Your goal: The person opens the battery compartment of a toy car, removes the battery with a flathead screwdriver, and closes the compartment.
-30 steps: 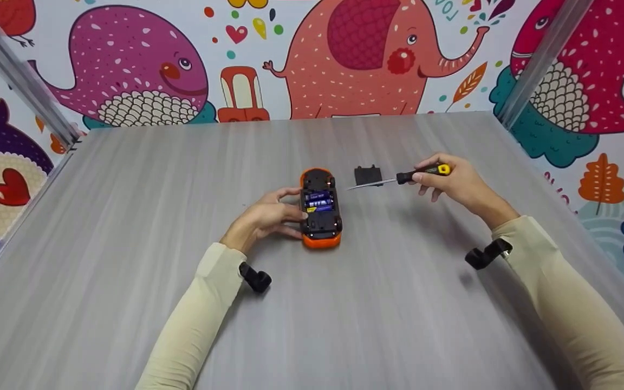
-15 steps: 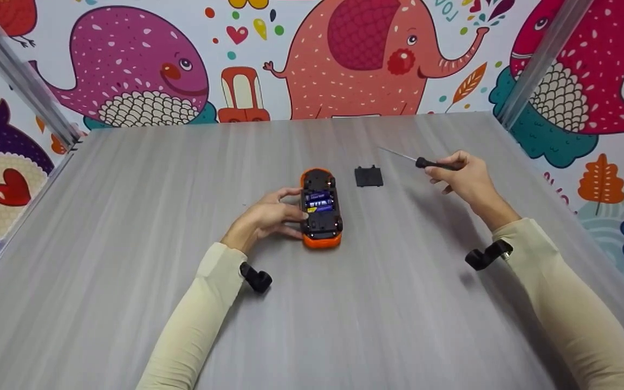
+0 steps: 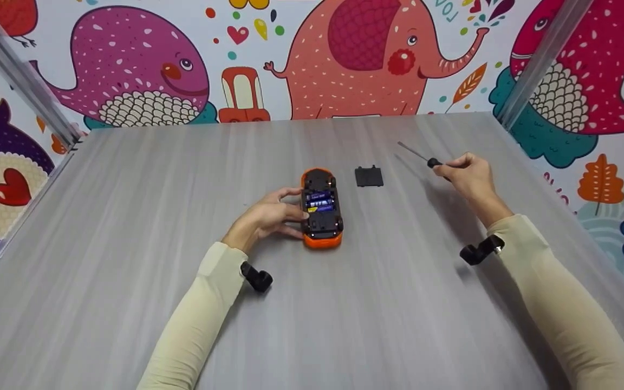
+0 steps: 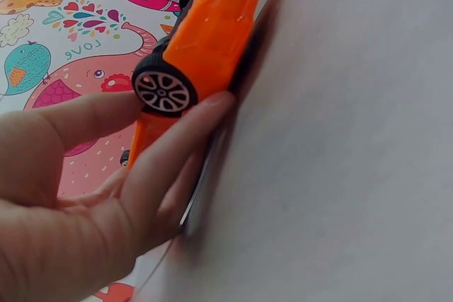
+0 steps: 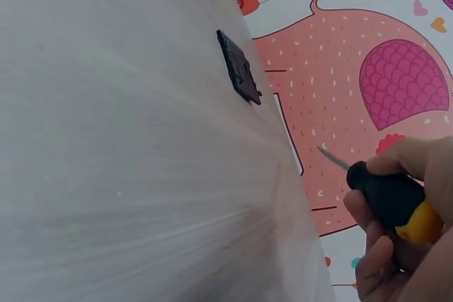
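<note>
Screwdriver (image 3: 433,162) shifted rightward in right hand (image 3: 472,177) | lettering (image 4: 88,48): "LOVE" | battery labels (image 3: 320,203) illegible

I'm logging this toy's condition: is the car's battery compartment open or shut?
Open: purple batteries show in the underside of the toy car, and the black battery cover lies apart on the table.

A white wall (image 3: 277,49), printed with a purple whale (image 3: 133,59) and a coral elephant (image 3: 344,89), stands behind the far edge of a streaky grey table (image 3: 366,314). Metal posts (image 3: 542,59) rise at the surface's far left and far right corners.
</note>
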Tool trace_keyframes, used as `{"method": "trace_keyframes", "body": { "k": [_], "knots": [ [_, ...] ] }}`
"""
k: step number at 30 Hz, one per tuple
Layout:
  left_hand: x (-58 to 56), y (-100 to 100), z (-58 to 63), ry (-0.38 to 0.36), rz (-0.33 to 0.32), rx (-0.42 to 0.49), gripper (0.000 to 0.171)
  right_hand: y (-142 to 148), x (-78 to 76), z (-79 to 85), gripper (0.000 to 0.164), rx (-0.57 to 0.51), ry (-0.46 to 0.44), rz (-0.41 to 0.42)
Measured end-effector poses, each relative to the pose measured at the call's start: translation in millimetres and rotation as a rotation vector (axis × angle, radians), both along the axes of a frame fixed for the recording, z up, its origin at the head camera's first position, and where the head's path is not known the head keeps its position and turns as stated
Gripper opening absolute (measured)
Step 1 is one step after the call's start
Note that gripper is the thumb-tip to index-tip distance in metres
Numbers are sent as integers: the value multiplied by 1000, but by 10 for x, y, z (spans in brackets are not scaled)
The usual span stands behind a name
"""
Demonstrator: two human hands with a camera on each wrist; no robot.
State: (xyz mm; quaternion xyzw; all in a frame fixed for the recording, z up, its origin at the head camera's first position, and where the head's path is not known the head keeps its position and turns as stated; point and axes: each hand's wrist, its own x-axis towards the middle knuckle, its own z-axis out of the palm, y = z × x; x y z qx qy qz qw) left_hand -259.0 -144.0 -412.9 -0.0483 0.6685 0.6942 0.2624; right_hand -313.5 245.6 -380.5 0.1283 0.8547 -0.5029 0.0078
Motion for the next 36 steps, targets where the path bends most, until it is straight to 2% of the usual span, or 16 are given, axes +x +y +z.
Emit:
{"method": "trace_keyframes", "body": {
  "k": [4,10,17,21,26,31,36],
  "knots": [
    [0,-3,-12,4,-1,-2,74,-1,-31,-44,27,11,-9,-11],
    [0,-11,-5,6,2,-3,73,19,-83,-141,27,95,0,-5],
    [8,-1,4,17,-8,-16,74,57,-116,-197,30,128,-43,-2],
    [11,-3,8,16,-4,-5,75,48,-133,-205,31,200,-54,11],
    [11,-10,8,18,-12,4,74,2,-156,-211,32,297,-108,45],
    [10,-13,15,10,-16,-11,74,-46,-147,-217,36,350,-192,95],
    [2,-9,18,2,-14,-33,73,-49,-146,-219,38,383,-218,136]
  ]
}}
